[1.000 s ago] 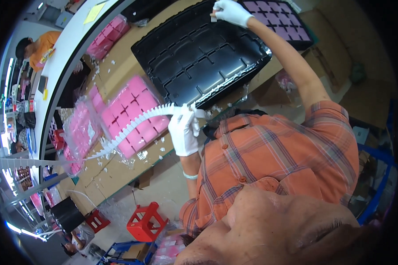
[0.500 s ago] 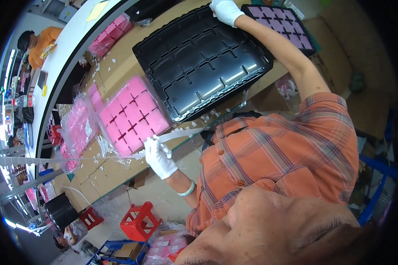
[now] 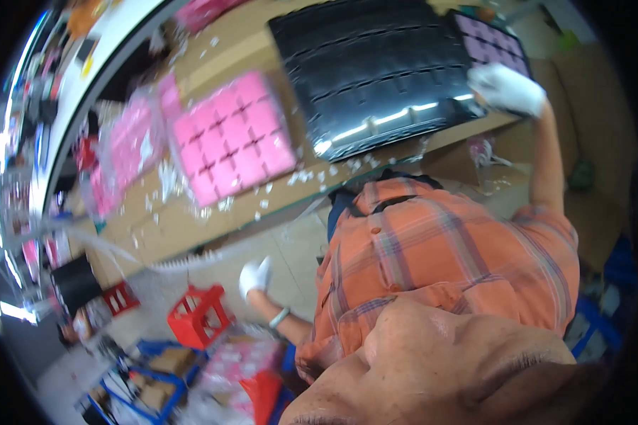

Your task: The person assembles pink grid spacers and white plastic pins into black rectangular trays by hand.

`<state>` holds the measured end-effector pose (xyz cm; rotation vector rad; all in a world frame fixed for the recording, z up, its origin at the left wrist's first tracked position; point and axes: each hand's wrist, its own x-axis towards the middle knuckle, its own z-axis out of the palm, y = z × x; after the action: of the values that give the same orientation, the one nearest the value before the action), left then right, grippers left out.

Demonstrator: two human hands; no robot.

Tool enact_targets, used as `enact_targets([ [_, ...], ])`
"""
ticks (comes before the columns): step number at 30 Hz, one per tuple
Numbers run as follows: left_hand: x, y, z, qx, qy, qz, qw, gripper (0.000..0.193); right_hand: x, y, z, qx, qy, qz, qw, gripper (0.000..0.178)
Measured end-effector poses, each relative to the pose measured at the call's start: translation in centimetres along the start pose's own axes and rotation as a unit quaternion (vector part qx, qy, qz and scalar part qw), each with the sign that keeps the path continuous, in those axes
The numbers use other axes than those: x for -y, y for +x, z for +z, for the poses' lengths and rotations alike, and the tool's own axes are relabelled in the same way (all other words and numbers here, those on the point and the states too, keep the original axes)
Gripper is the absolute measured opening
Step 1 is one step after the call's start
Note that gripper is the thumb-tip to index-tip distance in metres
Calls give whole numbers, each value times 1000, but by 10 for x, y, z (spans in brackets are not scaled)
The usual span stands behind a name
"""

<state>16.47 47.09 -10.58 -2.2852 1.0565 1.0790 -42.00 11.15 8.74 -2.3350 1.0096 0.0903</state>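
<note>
A large black plastic tray with moulded ribs lies on the bench at the upper middle. At its near right corner is my right hand, white-gloved, fingers bent toward the tray's edge; blur hides whether they grip it. My left hand, also gloved, hangs below the bench's front edge, away from the tray. Motion smears its fingers, so I cannot tell whether it holds anything. Left of the tray sits a block of pink foam with dark cross-shaped slots, partly in clear film. A smaller dark tray with pale purple pads stands behind my right hand.
More film-wrapped pink foam lies further left. White scraps litter the bench. Down on the floor are a red stool and a blue-framed cart with boxes. A translucent strip runs along the bench's front edge.
My right hand has come from the tray's far edge to its near right corner. My left hand has dropped away from the pink foam, below the bench edge. The whole view has shifted.
</note>
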Motion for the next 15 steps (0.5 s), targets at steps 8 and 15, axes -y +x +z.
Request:
enact_targets([
  [8, -221, 114, -132, -395, -276, 370, 794, 26, 53, -4, 14, -401, 31, 254, 879, 26],
  [15, -309, 243, -185, -518, -144, 212, 816, 24, 177, 128, 50, -301, 86, 60, 948, 25],
])
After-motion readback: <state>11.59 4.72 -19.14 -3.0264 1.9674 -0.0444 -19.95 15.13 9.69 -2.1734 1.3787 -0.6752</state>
